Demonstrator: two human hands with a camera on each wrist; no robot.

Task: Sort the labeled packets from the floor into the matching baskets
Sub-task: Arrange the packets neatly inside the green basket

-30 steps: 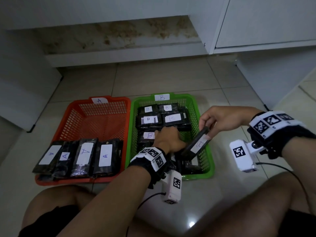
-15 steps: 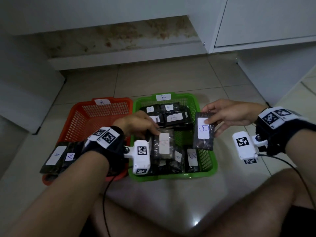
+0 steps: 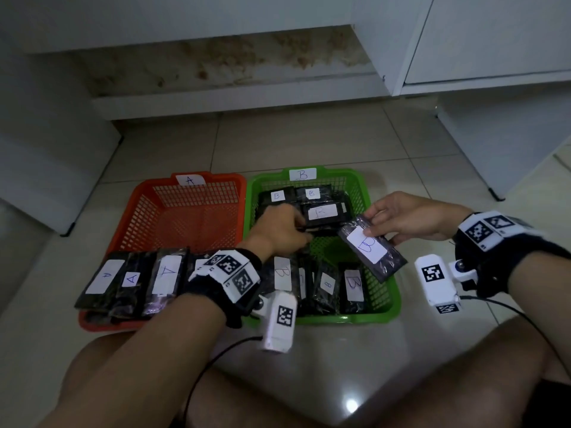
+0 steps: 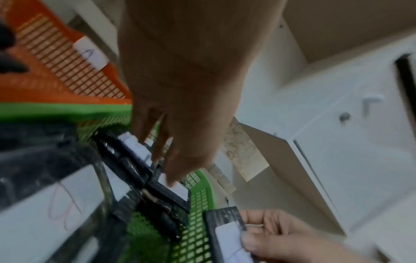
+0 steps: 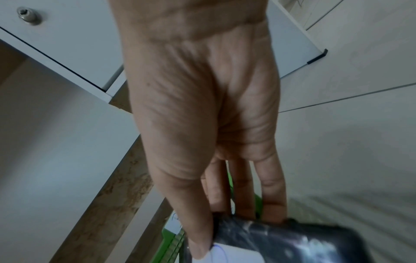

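On the tiled floor (image 3: 309, 143), two baskets sit side by side, touching: red basket (image 3: 185, 211) tagged A at 9 o'clock, green basket (image 3: 381, 291) tagged B at 3 o'clock. Near edge of red basket: a row of dark A packets (image 3: 133, 282), labels up, lying across the rim. Green basket holds B packets in two groups: far group (image 3: 324, 211) at 12 o'clock, near row (image 3: 327, 285) at 6 o'clock, bare mesh between.

Right hand (image 3: 408, 217) holds a B packet (image 3: 370, 251) above the basket's 3 o'clock side, tilted, label up. Thumb presses on the white label; fingers (image 5: 272, 192) run straight and close together under the packet's far end. A pinch, thumb against fingers.

Left hand (image 3: 278, 233) reaches into the green basket, palm down, at the near edge of the far group. Left wrist view: fingers (image 4: 157, 142) extended, slightly apart, tips on the labels of the stacked packets there. Whether anything is gripped, cannot tell; view is blurred.

White cabinets (image 3: 494, 41) stand beyond at 12 to 2 o'clock.
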